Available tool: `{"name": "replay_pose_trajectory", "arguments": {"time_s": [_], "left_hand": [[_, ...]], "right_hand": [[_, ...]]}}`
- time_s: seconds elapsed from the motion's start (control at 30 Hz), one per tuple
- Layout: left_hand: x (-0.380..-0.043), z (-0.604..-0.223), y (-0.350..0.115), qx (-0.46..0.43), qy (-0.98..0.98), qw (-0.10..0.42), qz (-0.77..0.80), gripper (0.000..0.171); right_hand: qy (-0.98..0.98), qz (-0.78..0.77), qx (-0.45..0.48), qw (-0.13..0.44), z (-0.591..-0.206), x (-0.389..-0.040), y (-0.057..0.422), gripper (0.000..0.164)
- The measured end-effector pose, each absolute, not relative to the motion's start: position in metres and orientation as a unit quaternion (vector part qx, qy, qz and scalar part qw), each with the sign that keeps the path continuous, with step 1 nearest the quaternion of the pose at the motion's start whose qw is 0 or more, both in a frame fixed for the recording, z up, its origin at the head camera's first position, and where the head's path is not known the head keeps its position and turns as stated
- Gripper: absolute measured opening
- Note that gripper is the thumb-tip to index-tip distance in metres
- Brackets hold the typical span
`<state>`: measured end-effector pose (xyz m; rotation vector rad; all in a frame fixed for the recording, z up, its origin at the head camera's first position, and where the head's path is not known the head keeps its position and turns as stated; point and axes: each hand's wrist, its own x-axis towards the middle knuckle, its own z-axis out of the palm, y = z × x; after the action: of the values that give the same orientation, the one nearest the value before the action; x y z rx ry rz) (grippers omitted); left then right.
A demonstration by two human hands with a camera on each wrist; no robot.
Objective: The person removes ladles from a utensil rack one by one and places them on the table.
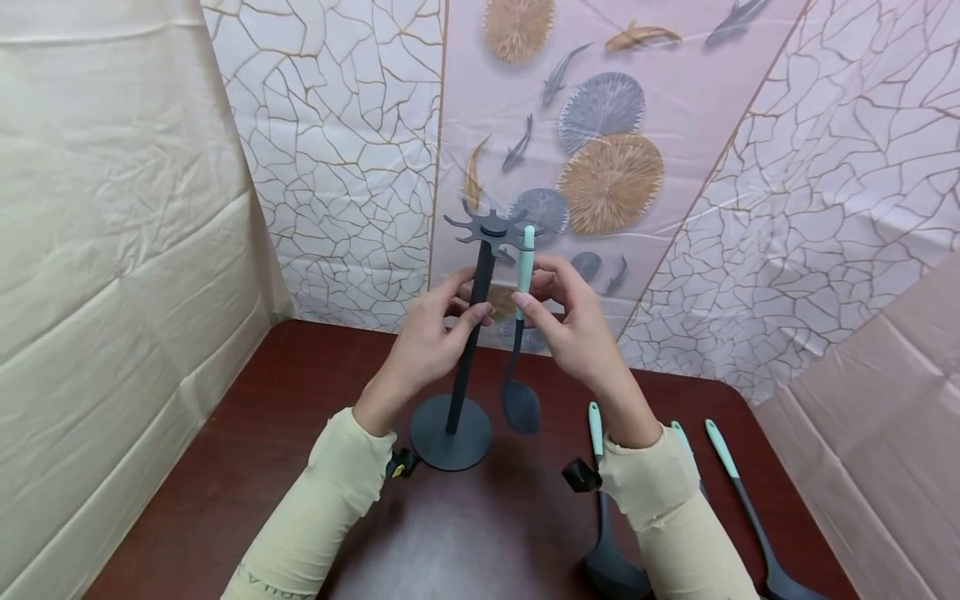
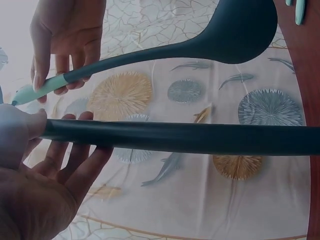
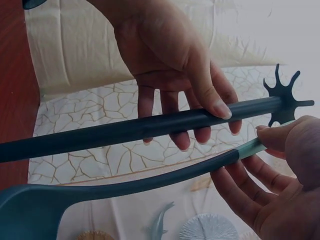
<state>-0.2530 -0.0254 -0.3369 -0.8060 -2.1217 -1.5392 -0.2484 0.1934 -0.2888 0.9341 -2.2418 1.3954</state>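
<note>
My left hand [image 1: 431,333] grips the upper part of the black pole of a utensil stand [image 1: 470,350], with thumb and fingers around it. The stand tilts slightly, its round base on the table. At its top is a ring of dark prongs [image 3: 282,97]. My right hand [image 1: 566,312] pinches the mint-green handle of a dark ladle [image 1: 521,407] between thumb and fingers. The ladle hangs bowl-down beside the pole. Its handle tip stands at the prongs on the stand's right side; whether it is hooked there I cannot tell.
On the dark red table [image 1: 300,400], at the right, lie several more mint-handled utensils, among them a ladle-like one [image 1: 611,567] and one farther right [image 1: 750,508]. My right forearm partly covers another handle [image 1: 681,435]. A patterned cloth [image 1: 360,167] hangs behind the table.
</note>
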Motion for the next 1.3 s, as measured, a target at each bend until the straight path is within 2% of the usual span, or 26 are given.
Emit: {"name": "replay_pose_trajectory", "arguments": {"time_s": [1.3], "left_hand": [[-0.2514, -0.3383, -0.0197, -0.278, -0.77, 0.211, -0.535, 0.042]], "right_hand": [[-0.771, 0.521, 0.315, 0.189, -0.2893, -0.2461, 0.1959, 0.039]]}}
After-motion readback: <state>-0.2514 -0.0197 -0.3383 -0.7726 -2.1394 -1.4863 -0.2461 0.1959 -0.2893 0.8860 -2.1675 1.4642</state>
